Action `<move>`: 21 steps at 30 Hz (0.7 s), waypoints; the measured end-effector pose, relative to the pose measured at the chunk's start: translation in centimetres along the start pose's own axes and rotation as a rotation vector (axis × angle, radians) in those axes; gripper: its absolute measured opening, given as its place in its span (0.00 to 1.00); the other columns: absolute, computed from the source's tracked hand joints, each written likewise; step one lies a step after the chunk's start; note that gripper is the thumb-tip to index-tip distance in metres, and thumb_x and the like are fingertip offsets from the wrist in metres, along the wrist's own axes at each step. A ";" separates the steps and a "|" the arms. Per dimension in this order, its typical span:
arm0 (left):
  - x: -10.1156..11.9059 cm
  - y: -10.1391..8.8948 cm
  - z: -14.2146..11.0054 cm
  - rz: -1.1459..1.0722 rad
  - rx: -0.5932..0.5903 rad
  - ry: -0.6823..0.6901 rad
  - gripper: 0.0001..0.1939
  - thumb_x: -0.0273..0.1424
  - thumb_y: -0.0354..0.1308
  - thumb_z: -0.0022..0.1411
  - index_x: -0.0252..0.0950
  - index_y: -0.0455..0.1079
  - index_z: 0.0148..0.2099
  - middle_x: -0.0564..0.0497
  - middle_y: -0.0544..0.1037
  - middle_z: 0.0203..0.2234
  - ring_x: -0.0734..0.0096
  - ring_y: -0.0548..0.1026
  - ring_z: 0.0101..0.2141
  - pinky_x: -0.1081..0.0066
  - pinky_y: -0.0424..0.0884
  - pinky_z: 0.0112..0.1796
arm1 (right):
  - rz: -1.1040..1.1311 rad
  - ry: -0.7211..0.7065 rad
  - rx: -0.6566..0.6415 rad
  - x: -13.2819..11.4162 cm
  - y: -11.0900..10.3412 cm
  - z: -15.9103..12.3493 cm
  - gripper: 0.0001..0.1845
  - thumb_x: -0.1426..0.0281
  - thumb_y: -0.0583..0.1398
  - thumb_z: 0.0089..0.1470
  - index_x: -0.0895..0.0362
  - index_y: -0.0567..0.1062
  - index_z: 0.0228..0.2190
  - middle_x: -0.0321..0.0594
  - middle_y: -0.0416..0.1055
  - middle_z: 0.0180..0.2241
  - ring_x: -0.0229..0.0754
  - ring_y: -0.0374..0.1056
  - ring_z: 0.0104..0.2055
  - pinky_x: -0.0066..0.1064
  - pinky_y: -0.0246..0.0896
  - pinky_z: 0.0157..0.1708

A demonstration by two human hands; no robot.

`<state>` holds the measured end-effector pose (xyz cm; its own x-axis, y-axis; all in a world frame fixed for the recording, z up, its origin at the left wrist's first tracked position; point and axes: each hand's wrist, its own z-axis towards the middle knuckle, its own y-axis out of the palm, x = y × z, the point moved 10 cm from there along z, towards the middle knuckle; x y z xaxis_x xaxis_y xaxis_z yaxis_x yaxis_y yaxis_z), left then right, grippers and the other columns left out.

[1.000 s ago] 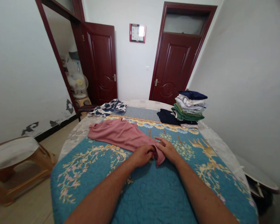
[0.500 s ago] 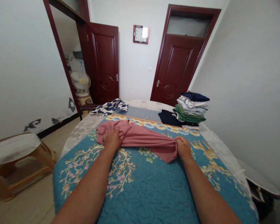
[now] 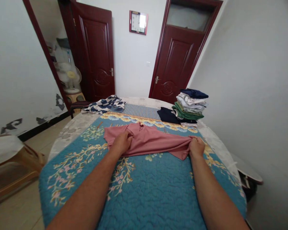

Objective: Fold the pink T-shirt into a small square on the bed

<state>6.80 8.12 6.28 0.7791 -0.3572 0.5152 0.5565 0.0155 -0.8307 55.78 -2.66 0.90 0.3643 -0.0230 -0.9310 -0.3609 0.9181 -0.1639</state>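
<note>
The pink garment (image 3: pixel 156 140) lies across the middle of the teal quilt (image 3: pixel 153 188), with its long side turned to the person. The right hand (image 3: pixel 196 146) is closed on the end of the garment toward the right edge of the quilt. The left hand (image 3: pixel 123 142) pinches the cloth near the other end. Beyond, at the far right corner of the quilt, stands 1 pile of folded clothes (image 3: pixel 190 107), and 1 checkered cloth (image 3: pixel 107 104) lies crumpled at the far left corner.
</note>
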 end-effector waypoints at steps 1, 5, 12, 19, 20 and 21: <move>-0.2 0.1 0.1 -0.001 -0.006 -0.010 0.14 0.35 0.57 0.68 0.38 0.77 0.53 0.42 0.84 0.46 0.59 0.81 0.47 0.66 0.71 0.46 | -0.036 -0.035 -0.007 -0.4 0.1 0.0 0.20 0.67 0.54 0.45 0.56 0.84 0.33 0.41 0.80 0.32 0.49 0.74 0.36 0.37 0.67 0.38; -0.2 0.8 -0.4 0.146 -0.029 -0.076 0.18 0.43 0.64 0.62 0.39 0.78 0.50 0.40 0.84 0.46 0.50 0.82 0.47 0.62 0.72 0.44 | -0.108 -0.104 -0.038 -0.7 0.3 0.2 0.22 0.67 0.54 0.45 0.56 0.86 0.35 0.42 0.81 0.33 0.50 0.74 0.39 0.38 0.66 0.42; 1.3 1.0 -1.2 0.306 0.004 -0.055 0.15 0.42 0.62 0.64 0.42 0.77 0.49 0.42 0.85 0.43 0.49 0.82 0.45 0.60 0.71 0.43 | -0.132 -0.085 -0.075 0.9 0.9 0.7 0.23 0.67 0.54 0.45 0.56 0.86 0.35 0.41 0.81 0.33 0.50 0.74 0.39 0.38 0.66 0.42; 2.1 0.0 -1.1 0.254 0.077 0.047 0.11 0.41 0.60 0.68 0.40 0.75 0.39 0.42 0.80 0.44 0.55 0.77 0.47 0.63 0.70 0.46 | -0.140 -0.062 -0.078 0.6 0.7 0.5 0.24 0.67 0.54 0.45 0.55 0.87 0.37 0.41 0.81 0.34 0.49 0.74 0.39 0.38 0.66 0.39; 2.6 -0.3 -1.2 0.236 0.097 0.084 0.11 0.40 0.58 0.69 0.39 0.74 0.38 0.42 0.79 0.44 0.56 0.76 0.48 0.63 0.69 0.47 | -0.138 -0.056 -0.077 0.4 0.6 0.4 0.24 0.67 0.54 0.45 0.55 0.87 0.37 0.41 0.81 0.34 0.49 0.74 0.38 0.38 0.67 0.39; 3.0 -0.5 -1.2 0.211 0.115 0.112 0.12 0.40 0.56 0.71 0.39 0.74 0.38 0.41 0.79 0.43 0.56 0.76 0.48 0.62 0.69 0.47 | -0.139 -0.054 -0.074 0.2 0.5 0.2 0.24 0.67 0.54 0.45 0.55 0.87 0.37 0.40 0.81 0.33 0.49 0.74 0.38 0.39 0.67 0.40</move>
<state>8.54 5.88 7.97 0.8483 -0.4356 0.3011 0.4188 0.2041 -0.8848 55.90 -2.16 0.69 0.4600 -0.1245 -0.8791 -0.3656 0.8757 -0.3153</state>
